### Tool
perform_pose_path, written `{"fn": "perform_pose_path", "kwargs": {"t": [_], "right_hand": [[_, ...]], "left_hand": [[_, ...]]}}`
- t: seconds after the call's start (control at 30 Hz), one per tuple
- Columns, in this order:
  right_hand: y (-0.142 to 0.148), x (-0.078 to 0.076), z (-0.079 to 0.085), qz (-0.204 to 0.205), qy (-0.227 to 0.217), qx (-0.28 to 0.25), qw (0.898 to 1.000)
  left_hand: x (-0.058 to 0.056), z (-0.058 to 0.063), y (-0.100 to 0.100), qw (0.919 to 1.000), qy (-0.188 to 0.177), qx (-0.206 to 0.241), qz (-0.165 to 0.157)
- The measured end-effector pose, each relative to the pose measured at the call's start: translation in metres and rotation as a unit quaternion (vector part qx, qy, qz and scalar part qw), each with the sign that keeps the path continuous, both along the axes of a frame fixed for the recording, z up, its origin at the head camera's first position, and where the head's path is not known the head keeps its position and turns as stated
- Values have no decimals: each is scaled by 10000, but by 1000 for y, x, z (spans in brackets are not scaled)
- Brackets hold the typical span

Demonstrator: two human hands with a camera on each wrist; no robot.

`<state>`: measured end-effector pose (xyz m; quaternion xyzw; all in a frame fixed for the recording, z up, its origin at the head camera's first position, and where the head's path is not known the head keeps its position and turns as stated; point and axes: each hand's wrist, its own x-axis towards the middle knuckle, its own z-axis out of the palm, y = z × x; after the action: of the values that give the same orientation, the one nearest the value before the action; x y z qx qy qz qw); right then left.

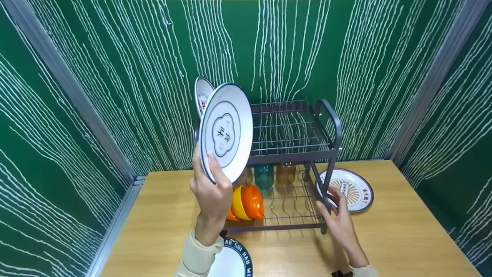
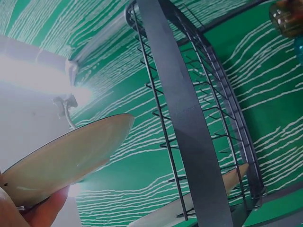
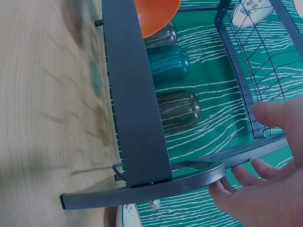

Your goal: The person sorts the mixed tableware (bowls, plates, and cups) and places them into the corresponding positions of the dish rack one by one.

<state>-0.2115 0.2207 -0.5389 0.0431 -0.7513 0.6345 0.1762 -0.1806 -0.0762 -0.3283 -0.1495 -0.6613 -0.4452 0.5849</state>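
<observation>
Head view shows the left hand (image 1: 211, 198) pinching the lower edge of a round white ceramic plate with a dark rim and a lobed emblem (image 1: 223, 132), thumb across its face; the plate is raised, steeply tilted, near the left end of the two-tier dark metal dish rack (image 1: 292, 156), and the left wrist view shows it apart from the frame. Behind it, a second white plate with red markings (image 1: 203, 94) stands at the rack's upper left. The right hand (image 1: 340, 223) is at the rack's right front post, thumb spread from loosely bent fingers; whether they press the metal I cannot tell. Orange and yellow bowls (image 1: 253, 202) sit on the rack's lower left, a teal tumbler (image 1: 264, 177) behind them. White plates lie right of the rack (image 1: 351, 190) and before it.
</observation>
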Motion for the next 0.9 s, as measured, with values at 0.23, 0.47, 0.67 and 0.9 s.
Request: {"fn": "perform_pose_path", "kwargs": {"t": [0.23, 0.47, 0.67, 0.9], "right_hand": [[0, -9, 1, 63, -133, 109, 9998], [1, -20, -1, 86, -415, 61, 9991], [2, -33, -6, 41, -628, -70, 9980], [-4, -31, 10, 77, -287, -103, 9995]], "left_hand": [[-14, 5, 0, 9997, 183, -52, 176], [-26, 10, 2, 9994, 247, 34, 241], [-34, 17, 1, 9989, 324, 120, 322], [-47, 20, -2, 9980, 375, 103, 489]]}}
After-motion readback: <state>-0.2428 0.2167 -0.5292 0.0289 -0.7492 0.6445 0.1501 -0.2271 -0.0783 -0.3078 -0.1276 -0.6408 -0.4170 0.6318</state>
